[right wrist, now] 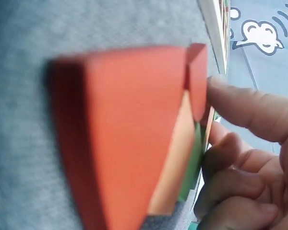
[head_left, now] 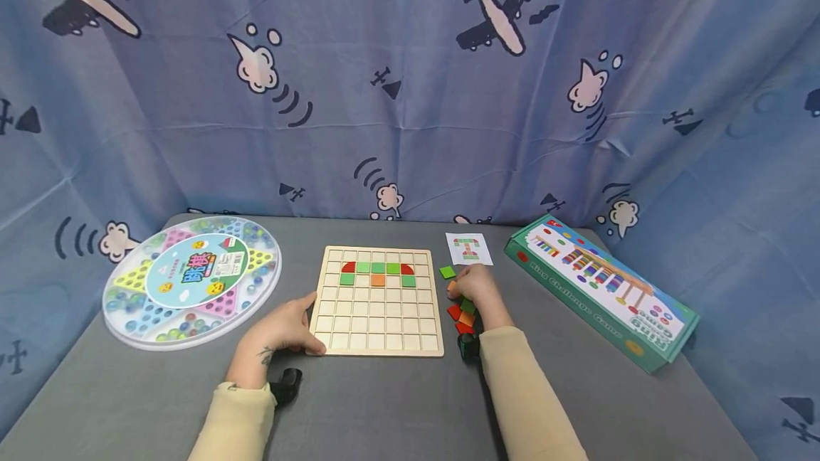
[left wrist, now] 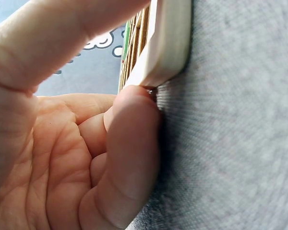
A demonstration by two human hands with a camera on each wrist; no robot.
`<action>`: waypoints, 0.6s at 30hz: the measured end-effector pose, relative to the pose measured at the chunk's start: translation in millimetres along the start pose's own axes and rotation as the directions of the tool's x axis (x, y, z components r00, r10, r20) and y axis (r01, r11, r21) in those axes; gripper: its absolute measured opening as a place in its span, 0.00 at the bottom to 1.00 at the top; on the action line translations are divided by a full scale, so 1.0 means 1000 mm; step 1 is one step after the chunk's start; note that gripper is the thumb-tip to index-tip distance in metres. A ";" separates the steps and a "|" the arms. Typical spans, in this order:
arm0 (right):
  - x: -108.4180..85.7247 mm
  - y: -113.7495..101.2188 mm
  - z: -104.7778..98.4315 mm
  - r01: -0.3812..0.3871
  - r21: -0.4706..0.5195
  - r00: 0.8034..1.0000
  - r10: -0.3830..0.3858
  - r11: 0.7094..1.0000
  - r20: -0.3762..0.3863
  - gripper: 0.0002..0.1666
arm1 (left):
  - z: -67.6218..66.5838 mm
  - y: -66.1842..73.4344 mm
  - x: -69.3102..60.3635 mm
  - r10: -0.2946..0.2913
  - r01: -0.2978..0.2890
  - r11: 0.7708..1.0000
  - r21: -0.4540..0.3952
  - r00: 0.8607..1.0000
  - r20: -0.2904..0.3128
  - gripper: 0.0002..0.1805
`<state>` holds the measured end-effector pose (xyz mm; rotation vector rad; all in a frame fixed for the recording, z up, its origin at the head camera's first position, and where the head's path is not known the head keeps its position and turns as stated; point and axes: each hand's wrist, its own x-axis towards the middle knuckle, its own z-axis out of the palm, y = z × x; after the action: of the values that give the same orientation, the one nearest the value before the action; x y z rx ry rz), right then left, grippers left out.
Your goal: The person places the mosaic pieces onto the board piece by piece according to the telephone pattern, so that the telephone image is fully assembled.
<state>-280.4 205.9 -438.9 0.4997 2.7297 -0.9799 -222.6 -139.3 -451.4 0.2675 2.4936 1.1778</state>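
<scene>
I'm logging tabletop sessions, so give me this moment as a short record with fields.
Left hand: touching the grid board at its left edge and near-left corner
Right hand: at the loose tiles, fingertips by an orange tile; grip unclear
Grid board: wooden, between the hands
Placed tiles: farther row red, three green, red; nearer row green, orange, green, with gaps
Pattern card: just beyond the right hand
Far left: round game board
Far right: green box
Backdrop: blue printed curtain
</scene>
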 end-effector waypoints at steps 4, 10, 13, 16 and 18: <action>0.000 0.000 0.001 -0.003 -0.037 1.000 0.003 0.999 -0.005 0.11 | 0.000 0.000 0.000 0.000 0.000 1.000 0.005 1.000 0.000 0.60; -0.003 -0.002 -0.001 0.013 -0.036 0.999 -0.014 0.999 -0.034 0.10 | 0.000 0.000 0.001 -0.007 0.007 1.000 0.001 1.000 0.008 0.61; -0.006 -0.005 -0.004 0.055 0.047 0.996 -0.051 0.997 -0.079 0.11 | 0.000 0.000 0.001 -0.010 0.010 1.000 0.000 1.000 0.011 0.61; -0.011 -0.011 -0.006 0.136 0.218 0.986 -0.111 0.967 -0.121 0.11 | 0.000 0.000 0.001 -0.015 0.015 1.000 0.001 1.000 0.007 0.61; -0.013 -0.015 -0.005 0.192 0.363 0.979 -0.151 0.912 -0.138 0.13 | 0.000 0.000 0.001 -0.015 0.015 1.000 0.004 1.000 0.006 0.61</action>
<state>-274.3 195.5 -422.3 0.3824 2.7195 -1.5822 -223.7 -138.8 -451.6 0.2522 2.4887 1.1646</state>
